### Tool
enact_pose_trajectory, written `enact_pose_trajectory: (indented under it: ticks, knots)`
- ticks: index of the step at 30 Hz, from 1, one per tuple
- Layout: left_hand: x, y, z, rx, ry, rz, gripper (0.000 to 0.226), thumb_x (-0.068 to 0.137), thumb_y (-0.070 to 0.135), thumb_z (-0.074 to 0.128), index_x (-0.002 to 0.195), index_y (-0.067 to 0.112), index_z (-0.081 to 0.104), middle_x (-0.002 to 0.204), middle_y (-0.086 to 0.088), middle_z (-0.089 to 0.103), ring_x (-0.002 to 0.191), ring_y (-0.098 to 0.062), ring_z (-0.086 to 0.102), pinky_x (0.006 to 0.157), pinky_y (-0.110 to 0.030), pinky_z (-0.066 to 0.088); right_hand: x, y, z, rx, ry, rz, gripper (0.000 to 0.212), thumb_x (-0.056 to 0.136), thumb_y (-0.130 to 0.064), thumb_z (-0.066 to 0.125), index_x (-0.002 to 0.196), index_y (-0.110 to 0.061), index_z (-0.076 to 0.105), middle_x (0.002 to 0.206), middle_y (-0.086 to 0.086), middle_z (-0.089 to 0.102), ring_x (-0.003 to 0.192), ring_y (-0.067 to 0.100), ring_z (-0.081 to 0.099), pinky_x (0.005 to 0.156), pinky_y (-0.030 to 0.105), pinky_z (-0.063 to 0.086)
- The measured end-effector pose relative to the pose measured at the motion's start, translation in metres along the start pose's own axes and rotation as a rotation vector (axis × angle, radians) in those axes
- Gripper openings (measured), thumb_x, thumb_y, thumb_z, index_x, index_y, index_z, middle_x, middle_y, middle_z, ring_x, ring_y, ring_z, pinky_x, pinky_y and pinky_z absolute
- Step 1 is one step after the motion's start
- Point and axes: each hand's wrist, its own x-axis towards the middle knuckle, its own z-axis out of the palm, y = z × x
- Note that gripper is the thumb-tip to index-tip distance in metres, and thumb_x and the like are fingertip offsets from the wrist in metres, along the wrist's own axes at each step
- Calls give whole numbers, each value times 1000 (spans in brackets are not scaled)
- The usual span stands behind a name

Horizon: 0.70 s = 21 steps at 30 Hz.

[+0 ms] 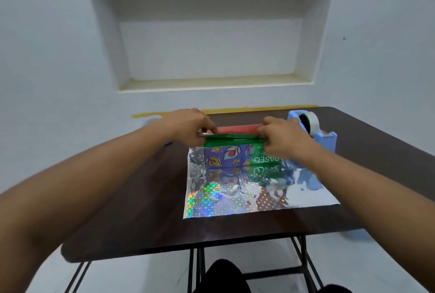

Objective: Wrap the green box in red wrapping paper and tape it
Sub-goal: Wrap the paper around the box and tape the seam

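Head view: green box (235,151), purple peacock-feather panel and white lettering on its near face, stands on the wrapping paper (259,193), shiny holographic side up. Long axis runs left-right. Red edge of paper (237,129) rises behind the box. Left hand (188,125) and right hand (280,137) pinch that edge at the box's top corners. Tape dispenser (313,132) holds a tape roll, just right.

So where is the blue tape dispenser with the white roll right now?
In the head view, the blue tape dispenser stands on the dark table at far right, just behind the right hand and right of the green box.
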Motion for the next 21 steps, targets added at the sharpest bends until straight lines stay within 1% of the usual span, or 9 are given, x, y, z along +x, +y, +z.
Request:
enact_pose_trajectory:
  ticks: [3,5,7,9,10,13,16,19,21]
  knots:
    - [-8,4,9,6,41,13,43,75,34,46,104,31,76,82,6,66,80,-22,63,67,-37,56,-8,0,6,-57,28,-28,37,75,-23,64,111,-31,67,97,-4,51,95,25,61,78,41,34]
    - [-11,7,14,21,78,23,36,75,37,50,98,27,75,79,4,66,79,-24,64,62,-36,54,-11,2,11,-82,74,-44,39,79,-22,67,117,-31,68,101,-2,55,97,27,64,79,40,40]
    - [-14,9,18,22,133,39,29,76,46,56,88,26,73,74,5,61,75,-21,62,59,-34,51,-13,4,15,-59,122,-52,38,82,-19,69,118,-30,71,104,-2,59,97,29,66,82,43,46]
    - [-18,10,21,33,164,49,33,75,56,60,86,28,74,75,8,59,73,-18,60,58,-30,47,-15,2,19,-25,173,-66,36,83,-16,71,116,-29,75,102,-1,63,95,32,68,82,47,49]
    - [-19,10,21,42,172,50,33,74,56,62,85,28,74,75,7,60,72,-19,61,57,-29,46,-14,1,20,-10,202,-74,35,83,-15,71,115,-29,76,100,0,65,93,33,68,81,47,50]
    - [-24,2,22,47,188,30,28,74,53,65,87,31,78,75,6,64,71,-22,65,56,-31,50,-10,-9,23,22,273,-87,31,83,-13,75,112,-26,79,94,2,67,83,35,69,75,45,51]
    - [-35,-5,25,57,244,14,25,76,42,71,99,37,81,79,8,68,74,-23,69,56,-28,50,-3,-15,28,67,330,-100,30,81,-11,81,109,-20,81,87,4,71,74,35,69,71,46,56]
    - [-43,-5,36,130,330,68,28,74,22,82,101,31,83,77,5,71,69,-26,70,51,-28,48,-1,-14,36,128,370,-104,23,83,-10,80,105,-14,82,85,8,75,72,36,70,70,46,58]
    - [-44,-6,46,175,379,104,24,77,19,81,100,24,83,77,0,71,66,-30,69,50,-31,51,0,-10,44,138,407,-121,15,84,-9,79,98,-13,83,83,7,75,71,35,71,69,45,58]
